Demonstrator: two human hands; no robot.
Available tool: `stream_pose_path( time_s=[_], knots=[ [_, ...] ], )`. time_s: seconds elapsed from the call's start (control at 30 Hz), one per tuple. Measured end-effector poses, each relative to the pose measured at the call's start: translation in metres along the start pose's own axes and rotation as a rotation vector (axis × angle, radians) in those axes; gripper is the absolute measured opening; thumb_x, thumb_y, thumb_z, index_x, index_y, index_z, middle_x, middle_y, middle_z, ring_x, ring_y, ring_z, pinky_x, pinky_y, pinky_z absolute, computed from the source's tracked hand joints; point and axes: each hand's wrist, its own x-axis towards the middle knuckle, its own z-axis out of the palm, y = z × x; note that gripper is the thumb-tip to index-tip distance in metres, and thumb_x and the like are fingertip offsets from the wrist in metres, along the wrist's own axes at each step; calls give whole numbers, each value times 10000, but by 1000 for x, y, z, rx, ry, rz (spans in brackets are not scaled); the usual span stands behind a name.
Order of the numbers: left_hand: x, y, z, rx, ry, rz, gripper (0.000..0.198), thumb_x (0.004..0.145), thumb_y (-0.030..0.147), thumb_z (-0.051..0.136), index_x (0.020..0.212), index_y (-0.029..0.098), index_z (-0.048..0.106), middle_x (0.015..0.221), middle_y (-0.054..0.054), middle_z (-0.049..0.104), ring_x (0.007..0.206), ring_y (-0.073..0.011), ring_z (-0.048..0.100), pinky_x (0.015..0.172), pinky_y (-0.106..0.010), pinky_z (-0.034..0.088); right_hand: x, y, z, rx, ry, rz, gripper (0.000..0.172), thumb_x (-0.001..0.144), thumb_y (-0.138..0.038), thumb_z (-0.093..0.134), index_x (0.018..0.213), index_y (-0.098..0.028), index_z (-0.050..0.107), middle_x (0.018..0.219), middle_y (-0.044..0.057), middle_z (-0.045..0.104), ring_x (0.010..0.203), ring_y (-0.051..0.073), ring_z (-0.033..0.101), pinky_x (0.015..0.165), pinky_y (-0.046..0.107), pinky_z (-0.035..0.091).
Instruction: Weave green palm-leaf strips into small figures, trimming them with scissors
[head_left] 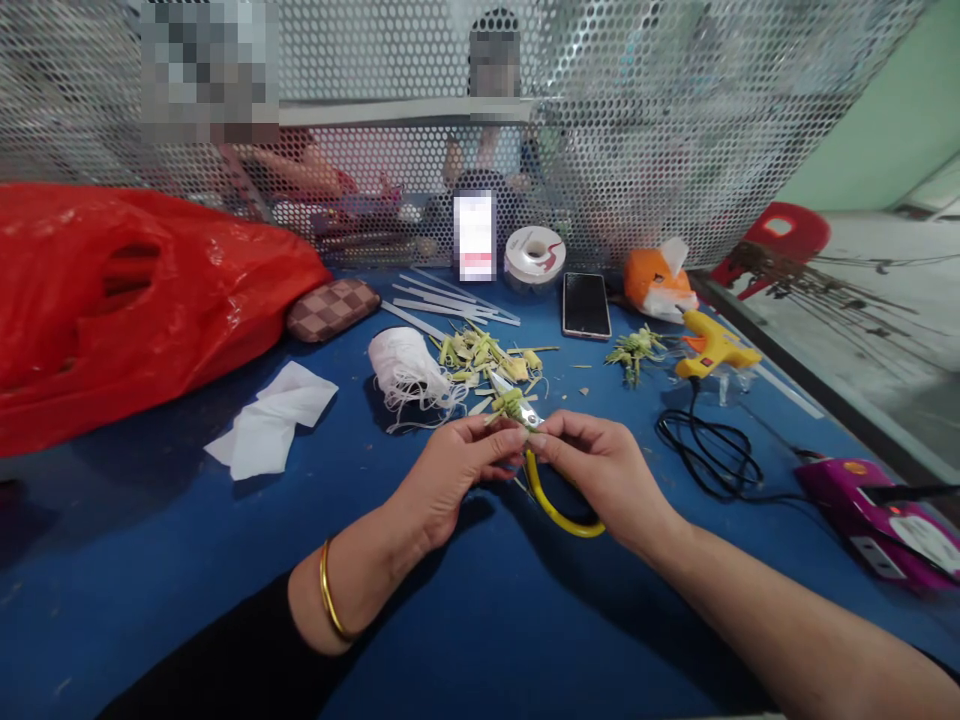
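Note:
A small green piece of folded or woven plant strips (508, 404) is pinched in the fingers of my left hand (480, 455). My right hand (596, 455) is closed too, its thumb and fingertips meeting the left ones at the lower end of that piece; what exactly lies between them is partly hidden. Beneath both hands are scissors with yellow handles (559, 512), their blades pointing away among the cuttings. Just beyond lies a heap of yellow-green plant scraps (480, 355). A bundle of white thread (409, 365) sits left of the heap.
Around the blue table are a red plastic bag (150, 310), checkered pouch (334, 308), white tissue (274, 420), pale strips (450, 300), ribbon spool (534, 255), dark phone (586, 305), finished-looking green pieces (636, 352), yellow glue gun (716, 345) and purple power strip (877, 520). Perforated metal mesh (360, 160) stands behind.

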Motion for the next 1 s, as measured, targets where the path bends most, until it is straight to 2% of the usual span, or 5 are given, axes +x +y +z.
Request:
stream_pose_path(
  time_s=[0.2, 0.3, 0.53, 0.73, 1.0],
  knots=[
    [0, -2, 4, -50, 65, 47, 226, 620, 293, 827, 678, 135, 677, 672, 3, 629, 623, -85, 546, 646, -223, 441, -1, -2, 2, -113, -82, -93, 202, 757, -338, 659, 638, -176, 637, 625, -3, 585, 613, 132, 508, 595, 256, 414],
    [0, 0, 4, -54, 76, 54, 229, 630, 290, 817, 632, 135, 648, 623, 12, 602, 617, -92, 549, 651, -228, 443, -1, -3, 0, -147, -62, -105, 203, 779, -354, 637, 677, -179, 644, 653, 8, 603, 633, 141, 519, 612, 265, 424],
    [0, 1, 3, -39, 53, 8, 244, 640, 311, 812, 676, 129, 654, 626, 10, 608, 611, -102, 573, 669, -259, 470, -1, -3, 0, -191, -23, -99, 237, 802, -369, 606, 650, -188, 595, 618, -7, 561, 593, 129, 490, 560, 251, 398],
    [0, 1, 3, -37, 68, -13, 243, 587, 244, 837, 699, 128, 656, 659, 15, 623, 602, -96, 594, 656, -250, 468, -1, -3, 0, -194, -12, -91, 239, 802, -362, 600, 648, -180, 587, 610, -12, 542, 588, 123, 478, 556, 244, 392],
    [1, 0, 4, -42, 82, 18, 268, 565, 254, 855, 695, 128, 657, 660, 14, 630, 593, -83, 576, 632, -226, 474, -1, 1, 1, -199, -18, -87, 171, 736, -337, 658, 678, -189, 595, 624, -7, 596, 589, 133, 520, 544, 246, 422]
  ],
)
